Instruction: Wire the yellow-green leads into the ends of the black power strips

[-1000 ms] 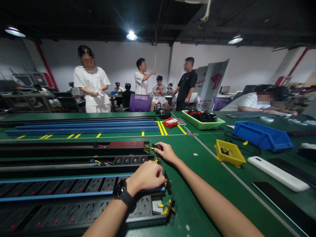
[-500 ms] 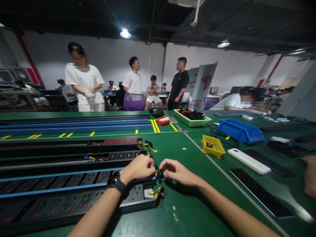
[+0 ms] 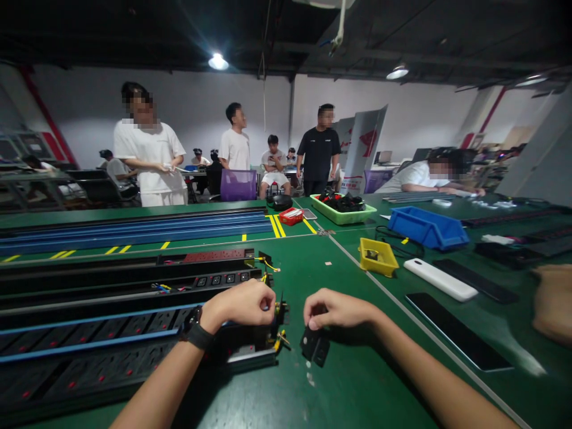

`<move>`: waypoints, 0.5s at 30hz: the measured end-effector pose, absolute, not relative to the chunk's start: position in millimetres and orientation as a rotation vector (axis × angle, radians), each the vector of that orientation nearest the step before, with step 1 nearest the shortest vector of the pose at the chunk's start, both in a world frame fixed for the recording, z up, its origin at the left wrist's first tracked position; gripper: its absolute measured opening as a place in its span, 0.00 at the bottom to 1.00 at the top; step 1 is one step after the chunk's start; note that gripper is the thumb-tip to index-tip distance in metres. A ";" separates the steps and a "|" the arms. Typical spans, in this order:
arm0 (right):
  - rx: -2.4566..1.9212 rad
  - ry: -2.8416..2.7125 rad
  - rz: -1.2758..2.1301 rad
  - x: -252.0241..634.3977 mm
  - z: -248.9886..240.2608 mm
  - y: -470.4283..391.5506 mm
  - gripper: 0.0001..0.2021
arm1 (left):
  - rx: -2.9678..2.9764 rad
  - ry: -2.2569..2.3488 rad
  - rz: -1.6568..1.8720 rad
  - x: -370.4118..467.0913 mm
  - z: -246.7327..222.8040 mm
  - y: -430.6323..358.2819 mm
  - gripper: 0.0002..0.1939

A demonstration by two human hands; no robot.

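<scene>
Curled at the end of the blue-edged power strip [image 3: 96, 328], my left hand [image 3: 245, 302] is closed, with a watch on its wrist. What its fingertips grip is hidden. A small black end plate [image 3: 285, 312] and yellow wire show just beyond them. To the right, over the green table, my right hand [image 3: 337, 308] pinches a black end cap [image 3: 313, 347] between thumb and fingers, apart from the strips. Nearer to me lies another socket strip [image 3: 89, 370] with a yellow-green wire [image 3: 279, 342] sticking out of its end.
Two more strips lie behind, one with red sockets [image 3: 214, 256]. A yellow bin [image 3: 379, 262], blue bin [image 3: 426, 229], green tray [image 3: 344, 217] and red box [image 3: 291, 217] stand beyond. At right are a white case [image 3: 440, 279] and black panel [image 3: 460, 330]. Co-workers are across the table.
My right hand has moved away from my left and now shows a black end cap hanging from its fingers. My left hand stays at the strip's end. The view has shifted slightly.
</scene>
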State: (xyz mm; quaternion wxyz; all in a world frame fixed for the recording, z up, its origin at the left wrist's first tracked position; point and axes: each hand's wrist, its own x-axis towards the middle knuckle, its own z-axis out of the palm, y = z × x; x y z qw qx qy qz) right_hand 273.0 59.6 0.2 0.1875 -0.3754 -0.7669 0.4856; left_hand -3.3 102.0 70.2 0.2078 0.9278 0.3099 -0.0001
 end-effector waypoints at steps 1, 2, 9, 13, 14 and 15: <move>-1.103 -2.139 1.335 283.7 -1.7 64.0 0.13 | 2.585 0.827 -0.041 -2.5 73.5 97.8 0.07; -1.157 -2.104 1.277 294.4 -4.0 68.5 0.13 | 2.592 0.790 -0.102 -1.2 75.6 94.1 0.08; -1.590 -2.025 0.702 338.0 -23.8 89.1 0.09 | 2.705 0.770 -0.204 10.9 62.3 85.8 0.10; -1.673 -2.065 0.516 332.9 -29.8 88.8 0.08 | 2.690 0.786 -0.215 10.3 57.6 88.2 0.07; -1.689 -2.088 0.457 329.3 -29.6 87.7 0.08 | 2.685 0.785 -0.223 9.8 58.1 88.5 0.07; -1.709 -2.110 0.386 324.8 -28.7 86.2 0.08 | 2.684 0.784 -0.229 9.3 59.0 88.7 0.07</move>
